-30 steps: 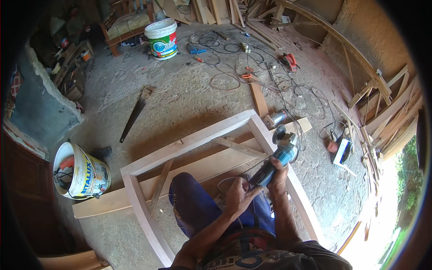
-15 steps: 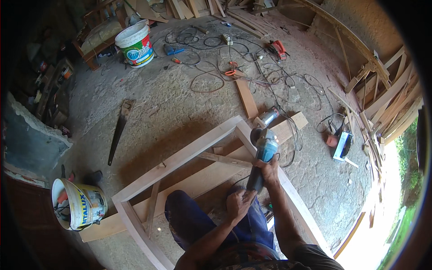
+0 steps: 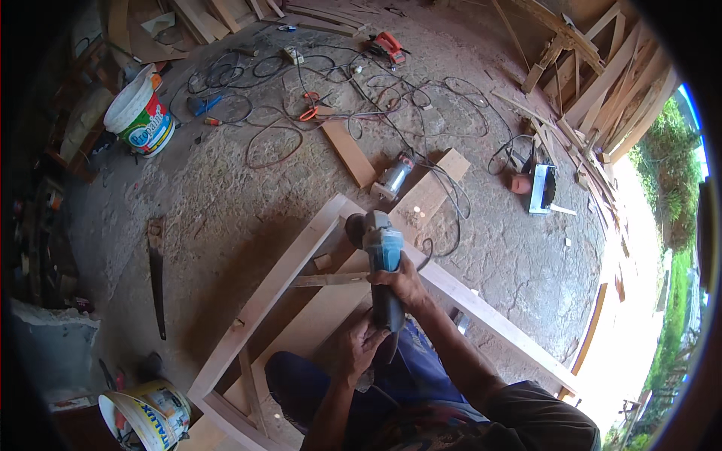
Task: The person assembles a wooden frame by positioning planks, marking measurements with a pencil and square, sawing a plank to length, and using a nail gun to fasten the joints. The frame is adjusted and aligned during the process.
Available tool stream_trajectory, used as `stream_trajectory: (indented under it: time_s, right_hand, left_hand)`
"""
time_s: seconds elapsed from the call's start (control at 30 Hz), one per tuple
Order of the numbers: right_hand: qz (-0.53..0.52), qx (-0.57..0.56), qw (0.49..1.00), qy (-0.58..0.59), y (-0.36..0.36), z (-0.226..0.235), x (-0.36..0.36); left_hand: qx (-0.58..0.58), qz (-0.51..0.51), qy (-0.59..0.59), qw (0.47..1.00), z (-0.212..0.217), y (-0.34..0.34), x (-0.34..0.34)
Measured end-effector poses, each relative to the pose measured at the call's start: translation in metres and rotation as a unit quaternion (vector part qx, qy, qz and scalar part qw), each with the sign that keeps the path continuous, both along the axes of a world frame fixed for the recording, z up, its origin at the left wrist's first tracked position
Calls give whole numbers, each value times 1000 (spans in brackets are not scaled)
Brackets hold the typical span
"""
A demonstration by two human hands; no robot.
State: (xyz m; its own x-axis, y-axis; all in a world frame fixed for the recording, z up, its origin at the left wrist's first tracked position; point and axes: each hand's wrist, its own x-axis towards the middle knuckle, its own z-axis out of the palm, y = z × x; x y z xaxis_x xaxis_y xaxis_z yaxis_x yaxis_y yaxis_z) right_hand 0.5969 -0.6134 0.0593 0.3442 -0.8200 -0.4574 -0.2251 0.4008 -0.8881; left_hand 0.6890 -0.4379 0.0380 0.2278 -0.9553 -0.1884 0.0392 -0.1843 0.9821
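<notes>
My right hand (image 3: 404,284) is wrapped round the body of a teal and black angle grinder (image 3: 386,252). At the tool's rear end, my left hand (image 3: 361,347) holds the black handle close to the cord. The grinder's round head lies over the far corner of a pale wooden frame (image 3: 272,295); whether the disc touches the wood I cannot tell. A thin brace (image 3: 329,279) crosses inside the frame. Below the frame runs a long, wide board (image 3: 325,312), and my knees in blue trousers are within the frame.
A handsaw (image 3: 156,278) lies on the floor at left, near a yellow-white bucket (image 3: 159,413) of tools. Beyond the frame are a silver power tool (image 3: 394,177), a short plank (image 3: 348,152), tangled cords, a red power tool (image 3: 388,46) and a paint bucket (image 3: 147,124). Scrap wood (image 3: 613,83) leans at right.
My view has turned to the right, so the floor things sit further left. The grinder is now more upright in view, over the frame's far corner, and my left hand's grip has loosened slightly.
</notes>
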Motion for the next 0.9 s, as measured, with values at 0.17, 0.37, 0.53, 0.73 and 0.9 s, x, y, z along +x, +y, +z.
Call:
stream_trajectory:
  time_s: [0.17,0.37,0.53,0.73,0.9]
  right_hand:
    - [43,-51,998,13,23,-9,-4]
    - [141,-140,979,41,52,4,-1]
    - [207,-169,963,37,75,22,1]
    - [276,208,885,-311,64,24,-25]
    - [237,60,930,-275,18,75,-33]
  left_hand:
    - [6,-37,-286,958,-5,30,-3]
    - [-79,-34,217,972,-6,46,-3]
    - [-50,25,179,982,-15,36,-14]
    - [-124,-88,368,917,35,25,-15]
    - [-8,-186,81,979,47,-8,23]
